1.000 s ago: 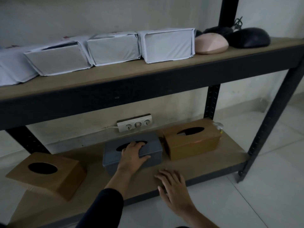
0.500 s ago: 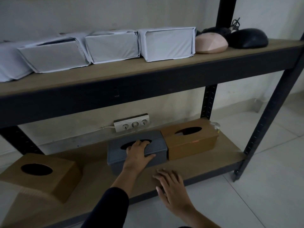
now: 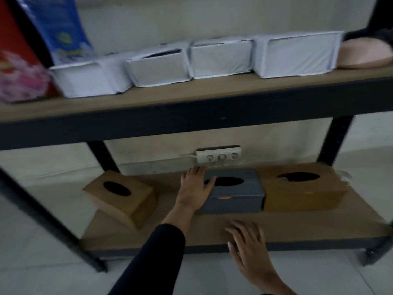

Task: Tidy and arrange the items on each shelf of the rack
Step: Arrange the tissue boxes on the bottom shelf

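On the bottom shelf [image 3: 191,235] a grey tissue box [image 3: 236,194] sits flush against a brown tissue box [image 3: 302,190] on its right. My left hand [image 3: 195,190] lies flat against the grey box's left end, fingers straight, thumb on its top edge. My right hand [image 3: 248,243] hovers over the shelf's front edge with fingers spread and holds nothing. A second brown tissue box [image 3: 121,194] lies tilted at the shelf's left end.
The upper shelf [image 3: 191,92] carries several white wrapped boxes [image 3: 221,58], a pink rounded object [image 3: 363,53], a blue packet [image 3: 59,28] and a red packet [image 3: 17,67]. A white power strip [image 3: 219,156] sits against the wall. Black rack posts [image 3: 336,143] stand at the corners.
My left hand has slid from the grey box's top to its left end, and the grey box now touches the brown box. The view has swung left.
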{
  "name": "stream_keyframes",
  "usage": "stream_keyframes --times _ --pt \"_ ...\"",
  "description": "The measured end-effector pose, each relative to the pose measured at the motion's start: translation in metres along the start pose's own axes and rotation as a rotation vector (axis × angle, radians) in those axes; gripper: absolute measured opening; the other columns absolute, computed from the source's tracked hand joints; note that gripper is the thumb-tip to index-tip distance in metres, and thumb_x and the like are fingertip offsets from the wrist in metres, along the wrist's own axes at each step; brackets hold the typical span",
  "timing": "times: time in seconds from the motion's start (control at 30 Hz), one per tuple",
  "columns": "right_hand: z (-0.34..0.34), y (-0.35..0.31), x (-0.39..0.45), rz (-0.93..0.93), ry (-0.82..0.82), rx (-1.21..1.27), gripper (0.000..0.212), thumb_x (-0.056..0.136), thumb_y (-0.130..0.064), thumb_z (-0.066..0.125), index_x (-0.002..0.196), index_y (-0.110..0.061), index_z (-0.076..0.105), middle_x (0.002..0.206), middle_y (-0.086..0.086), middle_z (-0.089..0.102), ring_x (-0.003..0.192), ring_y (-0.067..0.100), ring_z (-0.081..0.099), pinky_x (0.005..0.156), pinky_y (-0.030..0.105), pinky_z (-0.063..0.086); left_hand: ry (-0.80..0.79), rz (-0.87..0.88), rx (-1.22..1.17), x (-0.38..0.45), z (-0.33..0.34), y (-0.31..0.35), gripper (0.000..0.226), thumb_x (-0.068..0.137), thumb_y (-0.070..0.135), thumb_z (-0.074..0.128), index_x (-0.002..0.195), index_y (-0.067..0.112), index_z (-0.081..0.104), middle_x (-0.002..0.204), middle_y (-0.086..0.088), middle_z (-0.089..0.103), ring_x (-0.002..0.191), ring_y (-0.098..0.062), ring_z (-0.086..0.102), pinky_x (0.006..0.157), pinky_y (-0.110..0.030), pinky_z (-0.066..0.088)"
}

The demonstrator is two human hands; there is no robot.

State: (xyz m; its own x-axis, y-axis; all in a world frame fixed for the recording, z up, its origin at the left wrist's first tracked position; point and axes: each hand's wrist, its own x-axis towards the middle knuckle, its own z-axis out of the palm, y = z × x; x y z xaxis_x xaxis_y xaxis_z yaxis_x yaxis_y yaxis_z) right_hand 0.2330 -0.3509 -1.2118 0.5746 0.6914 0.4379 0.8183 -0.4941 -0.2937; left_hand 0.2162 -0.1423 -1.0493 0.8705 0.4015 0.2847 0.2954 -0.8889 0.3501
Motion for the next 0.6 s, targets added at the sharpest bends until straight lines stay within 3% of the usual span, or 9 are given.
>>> stream_keyframes --times 0.13,0.23,0.3,0.37,0.47,0.6 --pt "0.017 -0.035 0.013 -0.083 -0.032 0.052 0.029 0.094 -0.042 0.043 0.117 -0.033 0.059 0.129 -0.011 0.053 0.117 0.008 0.047 0.105 0.041 0.023 -0.007 -0.193 0.171 -0.032 -0.056 -0.079 0.054 0.091 0.048 0.049 0.135 0.017 0.043 0.135 -0.007 0.044 0.127 -0.028 0.039 0.104 -0.042 0.031" --pt "0.025 -0.052 0.018 -0.111 -0.029 0.102 0.03 0.089 -0.04 0.048 0.114 -0.03 0.061 0.125 -0.008 0.056 0.113 0.013 0.051 0.1 0.038 0.027 -0.225 -0.41 0.265 -0.057 -0.088 -0.125 0.084 0.075 0.063 0.055 0.141 0.016 0.033 0.141 -0.008 0.031 0.132 -0.032 0.029 0.108 -0.044 0.031" --pt "0.029 -0.057 0.019 -0.115 -0.011 0.123 0.03 0.087 -0.039 0.051 0.113 -0.029 0.062 0.123 -0.006 0.058 0.109 0.014 0.053 0.096 0.039 0.029 -0.384 -0.465 0.381 -0.067 -0.098 -0.146 0.091 0.075 0.06 0.059 0.148 0.019 0.02 0.152 -0.007 0.017 0.139 -0.031 0.022 0.11 -0.044 0.03" --pt "0.033 -0.058 0.017 -0.12 -0.008 0.131 0.03 0.086 -0.038 0.053 0.113 -0.028 0.061 0.122 -0.007 0.057 0.108 0.014 0.054 0.095 0.04 0.031 -0.446 -0.447 0.463 -0.076 -0.099 -0.161 0.09 0.081 0.048 0.065 0.15 0.026 0.012 0.157 -0.002 0.008 0.142 -0.026 0.02 0.109 -0.041 0.032" --pt "0.034 -0.055 0.017 -0.141 -0.032 0.138 0.031 0.087 -0.037 0.053 0.116 -0.029 0.059 0.125 -0.008 0.055 0.109 0.013 0.053 0.094 0.038 0.033 -0.373 -0.343 0.456 -0.08 -0.089 -0.174 0.078 0.083 0.042 0.064 0.148 0.029 0.022 0.155 0.004 0.024 0.139 -0.02 0.029 0.108 -0.036 0.031" --pt "0.029 -0.056 0.018 -0.147 -0.069 0.121 0.031 0.091 -0.038 0.05 0.12 -0.031 0.056 0.128 -0.011 0.052 0.115 0.01 0.05 0.096 0.035 0.03 -0.283 -0.301 0.383 -0.064 -0.074 -0.159 0.075 0.082 0.056 0.061 0.145 0.029 0.031 0.15 0.006 0.034 0.138 -0.019 0.03 0.112 -0.036 0.02"
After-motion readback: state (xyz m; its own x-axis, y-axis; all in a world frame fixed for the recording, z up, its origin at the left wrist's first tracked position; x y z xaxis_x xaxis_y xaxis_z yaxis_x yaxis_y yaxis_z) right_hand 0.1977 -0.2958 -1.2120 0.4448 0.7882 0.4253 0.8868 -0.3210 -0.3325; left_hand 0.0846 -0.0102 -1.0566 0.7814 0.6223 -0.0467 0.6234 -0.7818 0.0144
